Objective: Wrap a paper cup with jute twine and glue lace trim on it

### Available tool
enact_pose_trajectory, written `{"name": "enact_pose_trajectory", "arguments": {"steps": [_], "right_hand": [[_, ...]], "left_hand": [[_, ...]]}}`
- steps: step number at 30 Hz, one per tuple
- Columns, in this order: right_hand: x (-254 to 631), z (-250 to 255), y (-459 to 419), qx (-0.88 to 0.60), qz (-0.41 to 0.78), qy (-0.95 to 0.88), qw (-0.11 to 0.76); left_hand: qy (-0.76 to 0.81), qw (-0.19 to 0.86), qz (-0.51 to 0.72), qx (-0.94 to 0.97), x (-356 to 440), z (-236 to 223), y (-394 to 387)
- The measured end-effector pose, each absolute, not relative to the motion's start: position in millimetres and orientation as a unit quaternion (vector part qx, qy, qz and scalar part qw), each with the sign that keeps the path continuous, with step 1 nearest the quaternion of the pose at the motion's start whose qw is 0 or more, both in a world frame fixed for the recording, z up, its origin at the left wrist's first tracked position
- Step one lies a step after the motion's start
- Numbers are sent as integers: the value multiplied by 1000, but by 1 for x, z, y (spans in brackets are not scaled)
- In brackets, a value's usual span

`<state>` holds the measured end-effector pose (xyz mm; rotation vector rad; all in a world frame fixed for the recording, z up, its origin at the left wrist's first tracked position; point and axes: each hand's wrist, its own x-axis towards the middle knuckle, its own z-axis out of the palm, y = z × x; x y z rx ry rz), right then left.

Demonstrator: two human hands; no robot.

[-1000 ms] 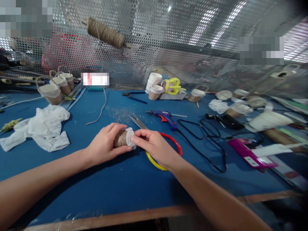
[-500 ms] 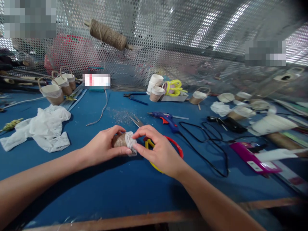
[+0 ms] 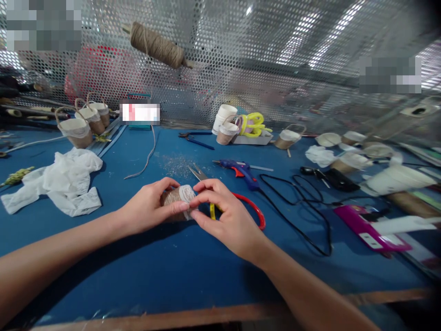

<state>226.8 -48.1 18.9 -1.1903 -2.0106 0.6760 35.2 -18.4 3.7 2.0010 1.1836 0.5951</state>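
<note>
My left hand [image 3: 146,207] is wrapped round a small twine-covered cup [image 3: 173,197] lying on its side on the blue table [image 3: 172,266]. A band of white lace [image 3: 188,194] runs round the cup's rim. My right hand [image 3: 227,214] pinches that lace edge with thumb and fingers. Just behind my right hand lie scissors with a red and yellow handle [image 3: 253,209], their blades [image 3: 196,172] pointing away from me.
A blue glue gun [image 3: 239,168] and its black cord [image 3: 303,207] lie to the right. White cloth [image 3: 58,181] sits at left. Finished twine baskets [image 3: 76,131] stand at back left, cups [image 3: 223,122] at back centre. A twine spool [image 3: 156,46] hangs on the perforated metal screen.
My right hand has turned and curled over the cup's lace rim, moving from a flat press on top to a pinch. The left hand has kept its grip.
</note>
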Motion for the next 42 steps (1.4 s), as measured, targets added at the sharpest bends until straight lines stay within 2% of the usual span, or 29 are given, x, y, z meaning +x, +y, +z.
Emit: {"name": "enact_pose_trajectory", "arguments": {"steps": [9, 13, 16, 18, 20, 24, 27, 34, 37, 39, 42], "right_hand": [[230, 21, -45, -457, 299, -753, 367], [252, 32, -29, -511, 270, -676, 457], [283, 44, -3, -590, 166, -599, 516], [305, 50, 15, -644, 92, -585, 485], [323, 51, 30, -742, 35, -592, 312], [334, 34, 48, -780, 90, -593, 177], [330, 18, 55, -786, 112, -587, 158], [316, 31, 41, -758, 181, -568, 264], [307, 49, 25, -703, 256, -581, 320], [299, 58, 14, -618, 383, -576, 375], [287, 62, -1, -553, 424, -617, 366]], "left_hand": [[487, 369, 237, 755, 38, 2, -18], [490, 340, 238, 767, 34, 1, -18], [479, 298, 245, 789, 31, 1, -19], [459, 273, 250, 808, 29, 0, -19], [437, 250, 251, 827, 27, -2, -19], [415, 225, 244, 847, 26, -7, -20], [409, 216, 243, 853, 27, -10, -22], [388, 193, 257, 864, 27, -12, -20], [385, 193, 250, 867, 28, -12, -17], [387, 196, 250, 866, 27, -11, -16], [394, 213, 257, 856, 27, -10, -14]]}}
